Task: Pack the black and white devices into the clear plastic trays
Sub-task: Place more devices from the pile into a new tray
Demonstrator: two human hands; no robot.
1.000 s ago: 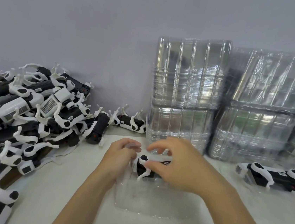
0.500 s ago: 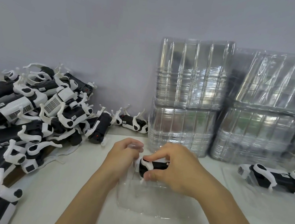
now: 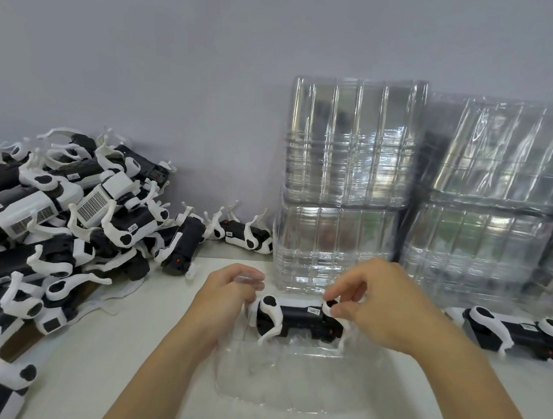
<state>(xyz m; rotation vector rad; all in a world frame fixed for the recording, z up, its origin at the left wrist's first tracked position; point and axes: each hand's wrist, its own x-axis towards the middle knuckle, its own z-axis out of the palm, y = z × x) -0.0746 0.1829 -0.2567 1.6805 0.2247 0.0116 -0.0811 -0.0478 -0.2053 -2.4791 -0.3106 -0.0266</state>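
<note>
So there's one black and white device [image 3: 300, 320] lying lengthwise at the far edge of a clear tray [image 3: 283, 379] in the middle of the pale worktop [image 3: 107, 355]. The right hand [image 3: 384, 307] pinches the white cap at its right end with thumb and fingertips. The left hand [image 3: 227, 293] has its fingers curled around the tray's far left corner, just beside the device's left end.

Around that it's pretty crowded. A big heap of devices [image 3: 40, 244] fills the left side, tangled white arms sticking out everywhere, and a single stray device [image 3: 248, 237] sits by the wall between the heap and the tray stacks. Right behind the hands stands a tall stack of trays [image 3: 343, 182], close to the device being handled. More wrapped tray stacks [image 3: 496, 200] rise to the right of it. Another device [image 3: 516, 333] lies on the worktop to the right, on what looks like a clear tray too, though I can't tell for sure.
</note>
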